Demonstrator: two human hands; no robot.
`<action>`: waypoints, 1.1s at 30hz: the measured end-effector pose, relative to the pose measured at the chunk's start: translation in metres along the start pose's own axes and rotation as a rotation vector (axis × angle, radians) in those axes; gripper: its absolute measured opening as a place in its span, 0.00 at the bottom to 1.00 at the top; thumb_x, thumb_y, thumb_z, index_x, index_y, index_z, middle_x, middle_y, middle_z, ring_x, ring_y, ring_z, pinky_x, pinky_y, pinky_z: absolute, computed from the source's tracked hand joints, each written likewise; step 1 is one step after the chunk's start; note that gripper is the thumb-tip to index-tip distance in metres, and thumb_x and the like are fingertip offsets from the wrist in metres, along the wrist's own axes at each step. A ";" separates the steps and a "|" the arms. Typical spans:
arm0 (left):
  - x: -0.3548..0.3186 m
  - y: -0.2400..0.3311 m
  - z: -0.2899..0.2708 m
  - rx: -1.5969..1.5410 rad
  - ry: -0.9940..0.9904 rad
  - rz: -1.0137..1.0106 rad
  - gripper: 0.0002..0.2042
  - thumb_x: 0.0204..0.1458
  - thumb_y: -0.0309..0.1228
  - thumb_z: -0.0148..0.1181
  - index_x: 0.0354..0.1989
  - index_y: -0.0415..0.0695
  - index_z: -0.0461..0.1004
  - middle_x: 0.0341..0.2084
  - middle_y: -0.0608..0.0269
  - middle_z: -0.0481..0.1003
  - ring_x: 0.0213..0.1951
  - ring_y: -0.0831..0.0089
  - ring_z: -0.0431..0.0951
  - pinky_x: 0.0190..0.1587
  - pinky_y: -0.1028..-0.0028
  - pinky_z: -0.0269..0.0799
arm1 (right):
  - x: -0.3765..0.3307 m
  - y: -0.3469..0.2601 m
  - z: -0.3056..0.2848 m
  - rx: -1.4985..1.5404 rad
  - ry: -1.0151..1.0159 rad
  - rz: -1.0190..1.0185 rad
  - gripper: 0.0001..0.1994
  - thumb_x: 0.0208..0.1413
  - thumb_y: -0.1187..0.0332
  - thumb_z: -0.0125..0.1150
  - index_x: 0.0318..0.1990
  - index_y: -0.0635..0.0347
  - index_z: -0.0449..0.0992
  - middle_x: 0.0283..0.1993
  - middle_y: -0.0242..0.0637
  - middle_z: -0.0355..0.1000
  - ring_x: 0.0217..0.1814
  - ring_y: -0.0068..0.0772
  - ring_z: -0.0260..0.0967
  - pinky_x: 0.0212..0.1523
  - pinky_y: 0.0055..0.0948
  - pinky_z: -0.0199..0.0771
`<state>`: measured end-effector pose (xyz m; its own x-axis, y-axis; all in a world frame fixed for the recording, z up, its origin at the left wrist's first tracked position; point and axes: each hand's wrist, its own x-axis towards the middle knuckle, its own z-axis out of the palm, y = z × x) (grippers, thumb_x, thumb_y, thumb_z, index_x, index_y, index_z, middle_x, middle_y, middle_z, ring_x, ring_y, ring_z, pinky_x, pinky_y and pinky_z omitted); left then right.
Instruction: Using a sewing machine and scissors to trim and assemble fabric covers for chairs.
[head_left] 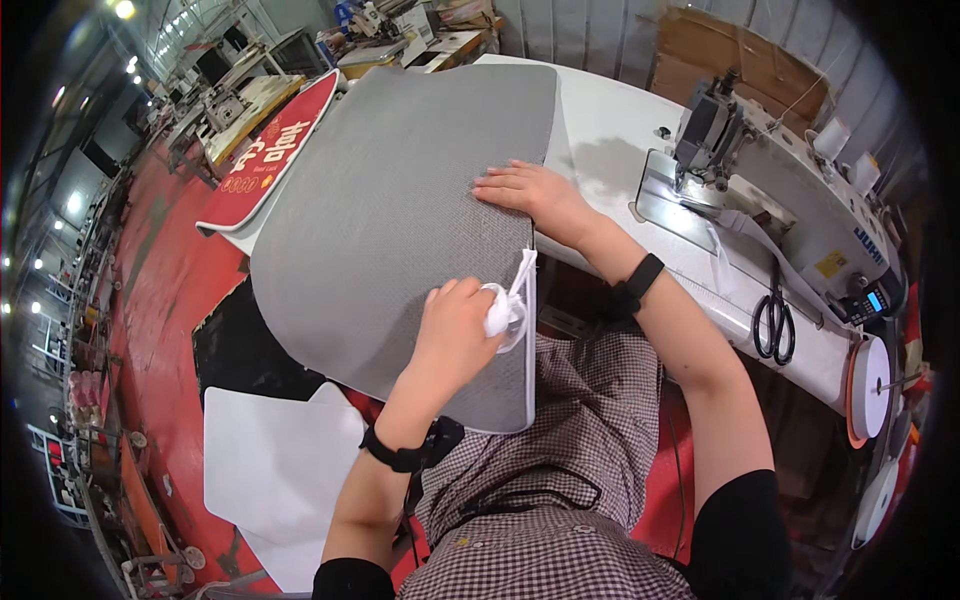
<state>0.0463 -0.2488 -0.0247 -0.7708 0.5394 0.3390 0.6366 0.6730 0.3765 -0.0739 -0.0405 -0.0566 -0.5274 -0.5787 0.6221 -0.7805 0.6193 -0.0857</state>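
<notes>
A large grey mat (390, 170) with a textured underside droops from the white sewing table toward my lap. White edging runs along its near right side, where a bunched white strip (508, 318) hangs loose. My left hand (455, 322) is closed on this bunch, its knuckles over the mat. Farther up, my right hand (538, 202) lies flat near the mat's right edge, fingers stretched out and nothing gripped. Whatever sits under my left palm is hidden.
To the right stands a sewing machine (705, 140) with its lamp lit. Black scissors (773, 328) rest at the table's front edge, above a white tape roll (872, 388). A red printed mat (262, 160) lies at left, and white pieces (280, 450) sit below it.
</notes>
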 end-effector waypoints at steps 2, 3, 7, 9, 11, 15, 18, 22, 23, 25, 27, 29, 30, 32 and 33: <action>0.015 0.005 0.004 -0.158 -0.204 0.029 0.11 0.35 0.27 0.62 0.30 0.39 0.72 0.30 0.57 0.68 0.38 0.57 0.68 0.43 0.62 0.61 | -0.006 0.009 -0.008 -0.030 -0.046 -0.066 0.18 0.52 0.70 0.45 0.51 0.52 0.72 0.56 0.32 0.68 0.60 0.37 0.63 0.62 0.42 0.58; 0.019 0.009 0.009 -0.307 -0.160 0.083 0.12 0.32 0.26 0.63 0.29 0.39 0.71 0.32 0.57 0.70 0.40 0.57 0.68 0.44 0.63 0.62 | -0.013 0.008 -0.006 -0.009 -0.129 -0.027 0.19 0.52 0.70 0.46 0.52 0.53 0.72 0.56 0.33 0.68 0.60 0.38 0.62 0.61 0.40 0.58; 0.036 0.016 0.044 -0.249 0.081 0.410 0.13 0.31 0.21 0.61 0.30 0.40 0.71 0.38 0.57 0.72 0.39 0.57 0.72 0.42 0.66 0.67 | -0.040 0.008 0.012 0.112 -0.223 0.049 0.20 0.49 0.70 0.49 0.53 0.58 0.70 0.58 0.38 0.66 0.62 0.37 0.60 0.60 0.34 0.60; 0.052 0.016 0.068 -0.461 0.063 0.356 0.11 0.34 0.20 0.58 0.31 0.39 0.71 0.38 0.57 0.73 0.40 0.58 0.73 0.43 0.67 0.68 | -0.048 0.015 0.022 0.128 -0.176 0.036 0.21 0.49 0.68 0.50 0.54 0.58 0.69 0.59 0.38 0.65 0.62 0.38 0.60 0.61 0.34 0.59; 0.073 0.013 0.088 -0.881 -0.101 0.023 0.08 0.42 0.18 0.52 0.33 0.38 0.70 0.36 0.58 0.74 0.39 0.63 0.74 0.43 0.69 0.69 | -0.052 0.027 0.027 0.137 -0.210 0.035 0.24 0.49 0.65 0.51 0.56 0.57 0.67 0.60 0.40 0.63 0.63 0.39 0.59 0.63 0.34 0.56; 0.088 0.032 0.113 -1.508 0.262 -0.419 0.07 0.51 0.21 0.44 0.34 0.36 0.69 0.27 0.65 0.72 0.27 0.78 0.70 0.31 0.74 0.69 | -0.052 0.043 0.031 0.144 -0.239 0.102 0.21 0.51 0.70 0.47 0.55 0.54 0.68 0.59 0.39 0.64 0.61 0.40 0.60 0.62 0.34 0.59; 0.054 0.057 0.110 -1.119 0.270 -0.394 0.06 0.49 0.24 0.53 0.34 0.36 0.70 0.26 0.61 0.73 0.31 0.75 0.72 0.35 0.73 0.67 | -0.055 0.044 0.030 0.142 -0.212 0.178 0.20 0.51 0.71 0.47 0.54 0.51 0.69 0.58 0.36 0.65 0.59 0.39 0.62 0.58 0.33 0.64; 0.024 0.062 0.095 -1.086 0.173 -0.213 0.08 0.44 0.22 0.53 0.34 0.36 0.70 0.26 0.57 0.72 0.31 0.71 0.72 0.36 0.73 0.67 | -0.057 0.041 0.030 0.128 -0.253 0.122 0.21 0.51 0.75 0.47 0.53 0.49 0.70 0.57 0.34 0.66 0.58 0.38 0.64 0.57 0.33 0.66; 0.026 0.057 0.091 -1.060 0.094 -0.165 0.09 0.43 0.21 0.53 0.34 0.35 0.70 0.27 0.55 0.72 0.32 0.68 0.73 0.37 0.73 0.68 | -0.056 0.043 0.030 0.115 -0.231 0.125 0.21 0.51 0.75 0.47 0.53 0.49 0.70 0.57 0.34 0.66 0.58 0.38 0.64 0.57 0.33 0.66; 0.034 0.047 0.086 -0.987 0.092 -0.079 0.10 0.41 0.21 0.54 0.35 0.35 0.69 0.30 0.53 0.71 0.33 0.64 0.73 0.38 0.71 0.68 | -0.054 0.046 0.032 0.148 -0.128 0.089 0.20 0.51 0.75 0.47 0.53 0.51 0.70 0.57 0.36 0.67 0.59 0.40 0.63 0.59 0.34 0.64; 0.039 0.039 0.082 -0.727 0.113 0.152 0.17 0.36 0.18 0.52 0.39 0.34 0.70 0.39 0.55 0.71 0.40 0.64 0.73 0.45 0.71 0.67 | -0.054 0.049 0.033 0.122 -0.092 0.133 0.20 0.50 0.76 0.47 0.53 0.54 0.69 0.57 0.39 0.66 0.59 0.42 0.62 0.60 0.35 0.62; 0.037 0.034 0.077 -0.627 0.136 0.145 0.17 0.35 0.18 0.53 0.40 0.34 0.70 0.40 0.55 0.70 0.41 0.61 0.72 0.46 0.71 0.66 | -0.057 0.048 0.031 0.122 -0.054 0.181 0.20 0.50 0.77 0.47 0.53 0.56 0.69 0.57 0.41 0.66 0.60 0.43 0.62 0.60 0.35 0.61; 0.033 0.032 0.073 -0.547 0.161 0.124 0.18 0.35 0.19 0.54 0.40 0.35 0.70 0.42 0.55 0.69 0.42 0.59 0.72 0.47 0.70 0.66 | -0.060 0.045 0.028 0.035 -0.026 0.250 0.21 0.49 0.78 0.48 0.53 0.58 0.68 0.57 0.43 0.65 0.60 0.45 0.61 0.60 0.36 0.61; 0.022 0.028 0.066 -0.576 0.135 0.115 0.16 0.35 0.19 0.54 0.38 0.35 0.70 0.43 0.56 0.69 0.42 0.61 0.72 0.46 0.71 0.66 | -0.068 0.041 0.017 -0.061 0.000 0.320 0.21 0.48 0.79 0.48 0.53 0.60 0.68 0.58 0.45 0.64 0.60 0.46 0.61 0.60 0.37 0.61; 0.018 0.025 0.063 -0.554 0.111 0.083 0.15 0.34 0.18 0.54 0.36 0.35 0.70 0.43 0.56 0.69 0.42 0.61 0.72 0.45 0.71 0.66 | -0.074 0.036 0.009 -0.059 -0.009 0.395 0.22 0.48 0.80 0.48 0.54 0.60 0.67 0.58 0.47 0.63 0.60 0.47 0.60 0.60 0.37 0.61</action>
<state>0.0465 -0.1900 -0.0633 -0.7294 0.5028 0.4638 0.6360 0.2488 0.7305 -0.0658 0.0206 -0.1127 -0.7864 -0.2944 0.5430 -0.4965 0.8243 -0.2722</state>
